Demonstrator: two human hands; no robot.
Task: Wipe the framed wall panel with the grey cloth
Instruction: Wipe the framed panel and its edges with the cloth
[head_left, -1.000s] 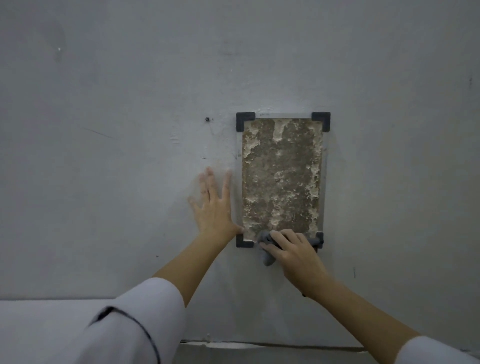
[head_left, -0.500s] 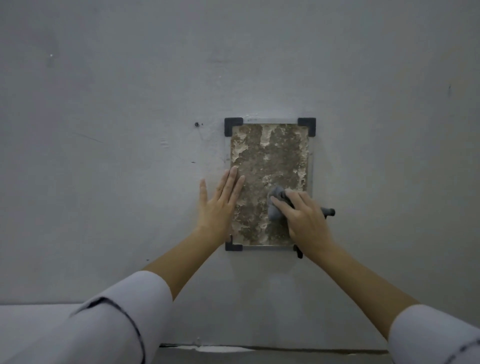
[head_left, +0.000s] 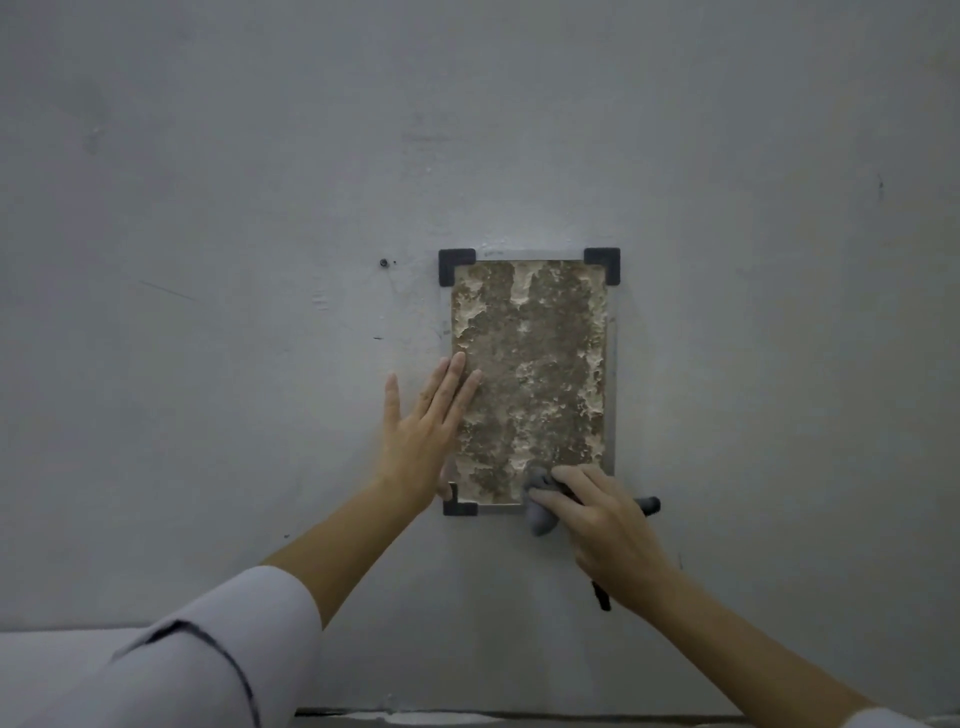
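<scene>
Head view: the framed wall panel (head_left: 530, 374) was seen fixed upright on a pale wall (head_left: 208, 260), its rough brown-and-cream face held by dark corner brackets (head_left: 456, 266). The left hand (head_left: 418, 436) was laid flat, fingers straight and close together with the thumb spread apart. Its palm was on the wall just beside the panel, and the fingertips (head_left: 460, 364) rested over the panel's left edge. The right hand (head_left: 605, 525) was curled round the bunched grey cloth (head_left: 537, 514), which was pressed against the panel's lower right corner and hung partly over the bottom rail of the frame. A dark strip (head_left: 649, 504) was seen sticking out beside the right hand; what it was could not be told. Several risks were judged to follow. The cloth could be snagged on the pitted face, or caught on the lower right bracket hidden under the hand, if it were dragged sideways along the rail. Flakes could be torn from the crumbly-looking surface if too much force were applied. The left fingertips could be struck if a stroke were carried across to the left edge. The cloth could also be run off onto the wall if the stroke were not turned upward.
</scene>
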